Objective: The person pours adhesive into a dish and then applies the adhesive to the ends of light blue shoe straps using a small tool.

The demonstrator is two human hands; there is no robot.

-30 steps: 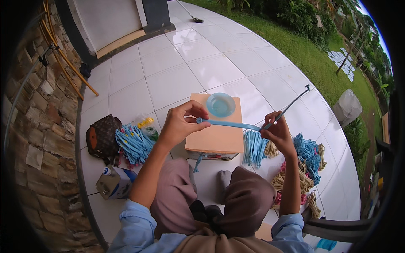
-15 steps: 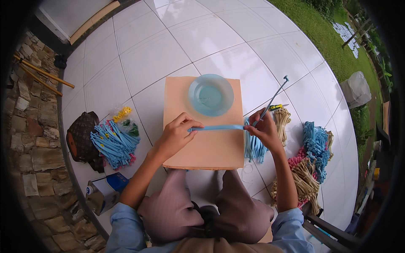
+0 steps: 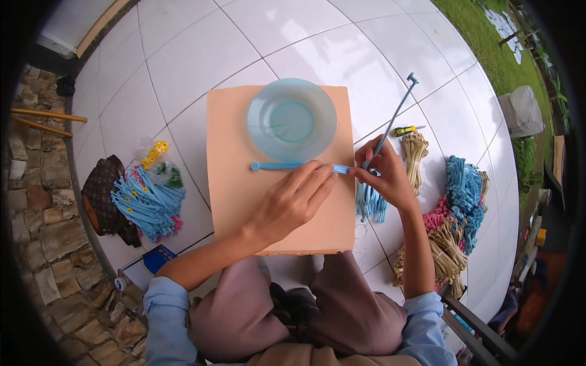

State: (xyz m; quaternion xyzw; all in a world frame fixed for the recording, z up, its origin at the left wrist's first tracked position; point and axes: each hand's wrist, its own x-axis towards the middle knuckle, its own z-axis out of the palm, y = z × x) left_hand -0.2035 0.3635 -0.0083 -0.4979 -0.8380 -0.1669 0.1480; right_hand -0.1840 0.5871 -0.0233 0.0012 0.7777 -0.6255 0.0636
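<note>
A light blue flat plastic strip (image 3: 274, 166) with a small rounded end lies level above the tan board (image 3: 229, 189). My left hand (image 3: 290, 204) is closed on it toward its right part, fingertips pinching it. At the strip's right end my right hand (image 3: 387, 174) is closed too. From that hand a thin blue-grey stem (image 3: 397, 113) with a small T-shaped tip rises up and right. Whether stem and strip are one piece is hidden by the fingers. Just beyond the strip, a translucent blue bowl (image 3: 259, 113) stands on the board, with what looks like liquid in it.
Right of the board lie blue strips (image 3: 370, 204), a tan bundle (image 3: 414, 158), a yellow-black screwdriver (image 3: 406, 130) and a pile of blue, pink and tan bundles (image 3: 461, 195). At left are a brown bag (image 3: 105, 195), blue strips with yellow bits (image 3: 149, 204) and a tin (image 3: 137, 271).
My left hand has slid rightward along the strip, close to my right hand, leaving the strip's left end free. The view has shifted slightly.
</note>
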